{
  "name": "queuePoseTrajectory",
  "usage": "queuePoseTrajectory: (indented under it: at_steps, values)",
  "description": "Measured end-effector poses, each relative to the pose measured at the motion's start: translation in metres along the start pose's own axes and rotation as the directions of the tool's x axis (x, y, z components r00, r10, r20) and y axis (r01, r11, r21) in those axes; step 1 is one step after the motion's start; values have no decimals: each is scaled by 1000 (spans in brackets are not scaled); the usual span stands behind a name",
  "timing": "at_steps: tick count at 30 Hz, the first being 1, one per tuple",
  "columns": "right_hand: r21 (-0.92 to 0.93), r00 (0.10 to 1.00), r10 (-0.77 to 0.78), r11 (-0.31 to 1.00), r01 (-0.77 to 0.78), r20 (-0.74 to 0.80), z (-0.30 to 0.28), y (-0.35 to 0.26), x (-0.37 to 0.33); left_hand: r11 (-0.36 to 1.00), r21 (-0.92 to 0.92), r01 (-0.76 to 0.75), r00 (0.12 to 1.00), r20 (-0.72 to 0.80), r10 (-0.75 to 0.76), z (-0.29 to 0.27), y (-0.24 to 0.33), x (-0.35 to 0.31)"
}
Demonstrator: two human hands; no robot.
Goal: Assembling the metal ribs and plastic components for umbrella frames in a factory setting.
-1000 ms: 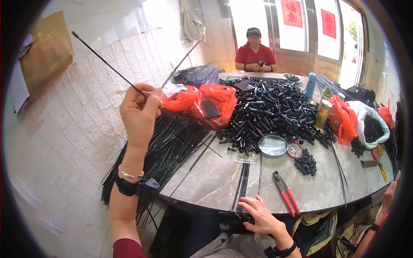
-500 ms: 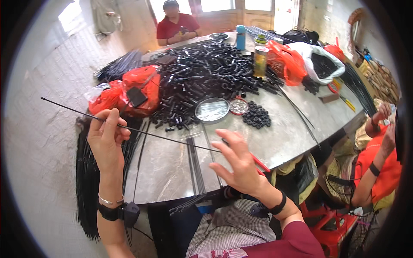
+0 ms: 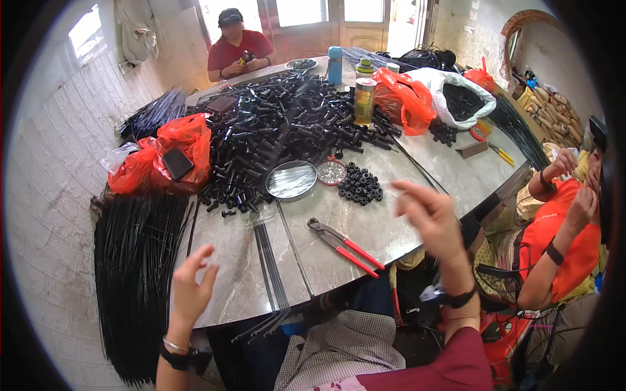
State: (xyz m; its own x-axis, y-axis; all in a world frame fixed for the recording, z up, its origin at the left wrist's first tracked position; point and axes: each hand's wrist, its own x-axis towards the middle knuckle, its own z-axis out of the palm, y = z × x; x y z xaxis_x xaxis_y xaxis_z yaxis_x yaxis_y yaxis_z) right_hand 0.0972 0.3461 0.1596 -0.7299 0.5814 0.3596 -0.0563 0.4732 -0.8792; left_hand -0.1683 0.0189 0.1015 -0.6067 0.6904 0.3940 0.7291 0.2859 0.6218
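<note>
My left hand is raised over the table's near left edge, thumb and fingers apart, holding nothing. My right hand hovers by the table's right edge with fingers stretched out and nothing visible in it. Between them lie pincers with red handles, a few thin black rods jutting past the near edge, and a single rod. Beyond are a round dish of thin silvery pieces, a small red-rimmed dish of tiny silver parts, and a heap of small black rings.
A large pile of black tubular parts covers the middle of the table. Long black rods hang off the left side. Red bags, bottles and a white sack stand around. Co-workers sit opposite and at right.
The black rod that lay across both hands is gone from them. My left hand has lowered and opened; my right has moved right. The view has shifted, and the pincers are uncovered.
</note>
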Motion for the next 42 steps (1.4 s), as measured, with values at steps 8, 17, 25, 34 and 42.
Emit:
queuePoseTrajectory:
  at_steps: [8, 17, 25, 34, 42]
  values:
    - [-428, 970, -105, 904, 1, -220, -117, -21, 13, 988, 89, 127, 989, -92, -118, 23, -44, -99]
    - [-705, 788, -486, 702, 96, -377, -148, 37, 194, 978, 183, 100, 979, -194, -64, 35, -48, -103]
    - [-627, 938, -151, 775, -84, -311, -155, 126, 187, 973, 216, 84, 975, -220, -35, 42, -44, -100]
    - [-674, 965, 186, 690, -264, -187, -166, 175, 94, 964, 254, 73, 974, -227, -14, 38, -40, -107]
    - [-802, 990, -137, 594, 55, -34, -112, 141, 55, 985, 167, -36, 991, -122, 57, 36, -42, -85]
